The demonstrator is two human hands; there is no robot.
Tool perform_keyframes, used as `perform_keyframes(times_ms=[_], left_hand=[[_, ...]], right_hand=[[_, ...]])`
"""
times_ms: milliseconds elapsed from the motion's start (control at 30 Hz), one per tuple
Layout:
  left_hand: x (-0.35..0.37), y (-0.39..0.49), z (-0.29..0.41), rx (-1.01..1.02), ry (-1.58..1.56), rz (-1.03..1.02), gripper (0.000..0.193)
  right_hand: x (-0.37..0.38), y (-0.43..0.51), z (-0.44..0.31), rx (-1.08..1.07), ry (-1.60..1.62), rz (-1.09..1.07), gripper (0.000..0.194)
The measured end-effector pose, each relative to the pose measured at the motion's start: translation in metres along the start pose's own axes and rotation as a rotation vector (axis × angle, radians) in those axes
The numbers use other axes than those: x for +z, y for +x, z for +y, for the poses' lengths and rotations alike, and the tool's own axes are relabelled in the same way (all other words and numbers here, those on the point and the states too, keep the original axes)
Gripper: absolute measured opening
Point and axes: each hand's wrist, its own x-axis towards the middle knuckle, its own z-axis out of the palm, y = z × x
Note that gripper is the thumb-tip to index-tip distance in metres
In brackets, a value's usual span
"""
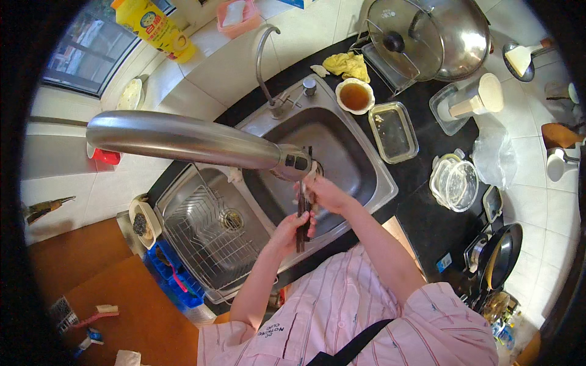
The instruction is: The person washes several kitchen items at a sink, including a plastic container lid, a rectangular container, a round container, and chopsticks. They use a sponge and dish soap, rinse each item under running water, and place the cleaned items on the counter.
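Observation:
Over the near edge of the sink's right basin (329,132), my left hand (294,232) grips a bundle of dark chopsticks (301,238) by its lower part. Just above it, my right hand (322,192) is closed around the upper part of the same bundle, with a pale cloth (312,176) between its fingers and the sticks. The thick metal faucet (192,139) reaches over the basin, its head right above my hands and hiding the far tips of the sticks. Whether water runs cannot be told.
A wire rack (215,242) lies in the left basin. Beside the sink stand a bowl of brown liquid (355,96), a glass container (394,132) and a yellow cloth (347,65). Stacked clear lids (454,184) and a frying pan (503,256) are to the right.

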Motion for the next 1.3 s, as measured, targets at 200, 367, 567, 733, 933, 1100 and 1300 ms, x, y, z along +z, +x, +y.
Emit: perform_keyframes(times_ms=[200, 367, 567, 733, 933, 1100, 1300], left_hand=[[0.018, 0.003, -0.001, -0.017, 0.124, 0.013, 0.025], [0.029, 0.003, -0.018, -0.023, 0.271, 0.191, 0.028], [0.029, 0.000, -0.007, -0.041, 0.211, 0.237, 0.027], [0.035, -0.004, -0.016, -0.121, 0.190, 0.198, 0.028], [0.019, -0.002, -0.009, -0.086, 0.155, 0.225, 0.029], [0.032, -0.009, -0.009, -0.122, 0.135, 0.168, 0.027], [0.027, -0.012, 0.012, -0.101, 0.105, 0.036, 0.026]], right_hand=[[0.005, -0.019, 0.013, 0.107, 0.133, 0.030, 0.025], [0.009, -0.007, 0.013, 0.160, 0.185, 0.443, 0.030], [0.017, -0.001, 0.018, 0.121, 0.131, 0.411, 0.030], [-0.019, 0.028, 0.001, 0.157, 0.217, 0.485, 0.033], [0.031, 0.000, 0.030, 0.022, -0.018, 0.467, 0.030], [-0.013, 0.033, 0.001, 0.186, 0.225, 0.477, 0.034], [-0.023, 0.025, -0.019, 0.105, 0.227, 0.220, 0.043]])
